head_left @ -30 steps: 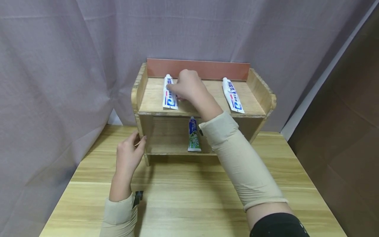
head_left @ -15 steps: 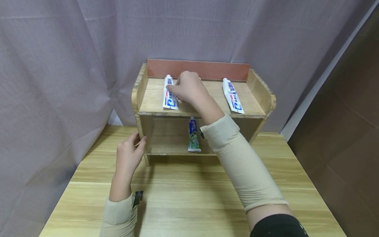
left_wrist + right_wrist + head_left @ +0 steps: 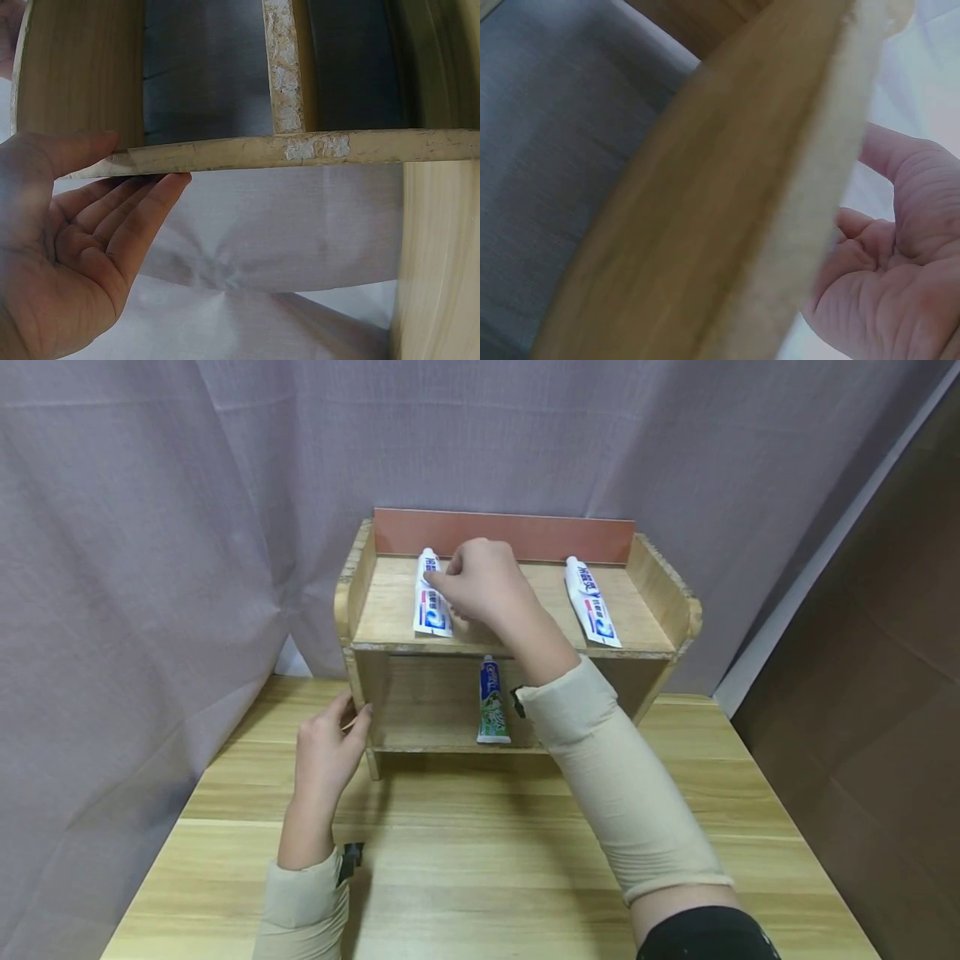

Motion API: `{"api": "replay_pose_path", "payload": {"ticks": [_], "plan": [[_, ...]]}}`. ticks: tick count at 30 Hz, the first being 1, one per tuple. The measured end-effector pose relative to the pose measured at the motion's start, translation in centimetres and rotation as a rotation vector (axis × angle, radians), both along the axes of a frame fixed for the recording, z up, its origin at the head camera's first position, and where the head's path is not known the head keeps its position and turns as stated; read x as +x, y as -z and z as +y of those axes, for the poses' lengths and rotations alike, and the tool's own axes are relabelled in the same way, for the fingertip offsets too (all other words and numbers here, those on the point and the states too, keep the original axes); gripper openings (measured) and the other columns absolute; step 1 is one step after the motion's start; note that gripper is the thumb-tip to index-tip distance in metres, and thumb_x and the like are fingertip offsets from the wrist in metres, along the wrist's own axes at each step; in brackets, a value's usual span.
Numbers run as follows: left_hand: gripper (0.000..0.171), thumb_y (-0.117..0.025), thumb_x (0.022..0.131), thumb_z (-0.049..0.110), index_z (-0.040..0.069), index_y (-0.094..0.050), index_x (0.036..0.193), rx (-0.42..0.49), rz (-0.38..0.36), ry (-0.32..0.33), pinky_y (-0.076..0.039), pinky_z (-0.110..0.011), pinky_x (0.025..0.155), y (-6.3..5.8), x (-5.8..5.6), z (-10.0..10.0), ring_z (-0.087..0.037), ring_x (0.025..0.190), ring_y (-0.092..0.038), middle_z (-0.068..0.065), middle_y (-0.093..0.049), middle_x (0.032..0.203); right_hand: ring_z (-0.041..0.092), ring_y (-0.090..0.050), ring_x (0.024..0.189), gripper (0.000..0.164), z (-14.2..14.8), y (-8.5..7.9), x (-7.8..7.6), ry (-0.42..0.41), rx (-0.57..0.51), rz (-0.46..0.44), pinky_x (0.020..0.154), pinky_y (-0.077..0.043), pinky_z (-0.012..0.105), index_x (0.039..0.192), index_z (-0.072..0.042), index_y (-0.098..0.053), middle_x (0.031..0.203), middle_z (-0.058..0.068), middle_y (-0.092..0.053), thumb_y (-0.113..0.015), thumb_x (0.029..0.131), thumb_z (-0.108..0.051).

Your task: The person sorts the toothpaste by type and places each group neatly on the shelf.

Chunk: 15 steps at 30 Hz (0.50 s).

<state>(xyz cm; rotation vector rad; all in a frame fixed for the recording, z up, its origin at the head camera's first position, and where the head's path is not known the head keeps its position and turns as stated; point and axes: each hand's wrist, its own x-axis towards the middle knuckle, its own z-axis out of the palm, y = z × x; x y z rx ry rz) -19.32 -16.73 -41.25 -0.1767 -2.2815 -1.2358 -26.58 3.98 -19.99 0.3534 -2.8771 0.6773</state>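
A small two-tier wooden shelf (image 3: 360, 647) stands on the table. My left hand (image 3: 330, 747) holds the front edge of its left side panel (image 3: 225, 154), thumb on the inner face and fingers against the outer face. On the top board, my right hand (image 3: 483, 585) pinches a white-and-blue toothpaste tube (image 3: 432, 614) near its upper half, the thumb lying across it; the other fingers are mostly hidden. In the right wrist view a board (image 3: 727, 180) hides the right hand's fingertips and the tube.
A second white toothpaste tube (image 3: 591, 602) lies at the right of the top board. A blue-and-green toothpaste tube (image 3: 492, 702) lies on the lower board. A reddish-brown strip (image 3: 555, 537) lines the back, before a grey curtain (image 3: 480, 435).
The right wrist and sleeve have shifted slightly to the right, with the thumb still over the left tube. The left hand keeps its place on the side panel.
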Motion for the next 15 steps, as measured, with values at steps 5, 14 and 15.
{"api": "replay_pose_path", "payload": {"ticks": [5,14,15], "plan": [[0.028,-0.067,0.097,0.014,-0.001,-0.068,0.121,0.004,0.007,0.002,-0.064,-0.035,0.079,0.1,0.0,-0.1,-0.035,0.1,-0.072,-0.022,-0.072,0.11,0.014,-0.062,0.078,0.035,0.5,0.2,1.2,-0.045,-0.059,0.083,0.071,-0.054,0.027,0.09,-0.014,-0.072,0.084,-0.003,-0.069,-0.065,0.095,-0.048],[0.027,-0.066,0.097,0.015,0.001,-0.069,0.12,0.003,0.004,0.0,-0.064,-0.036,0.079,0.3,0.0,-0.1,-0.035,0.101,-0.072,-0.021,-0.072,0.111,0.013,-0.062,0.076,0.03,2.1,1.3,5.2,-0.117,-0.245,0.166,0.067,-0.053,0.028,0.096,-0.013,-0.07,0.083,-0.002,-0.069,-0.068,0.095,-0.043],[0.028,-0.067,0.097,0.015,0.001,-0.069,0.121,0.003,0.003,0.0,-0.064,-0.036,0.079,0.3,0.0,-0.1,-0.035,0.101,-0.072,-0.021,-0.072,0.111,0.012,-0.062,0.076,0.029,2.4,1.7,5.6,-0.123,-0.263,0.179,0.066,-0.053,0.028,0.095,-0.013,-0.07,0.083,-0.002,-0.07,-0.069,0.095,-0.042]]}}
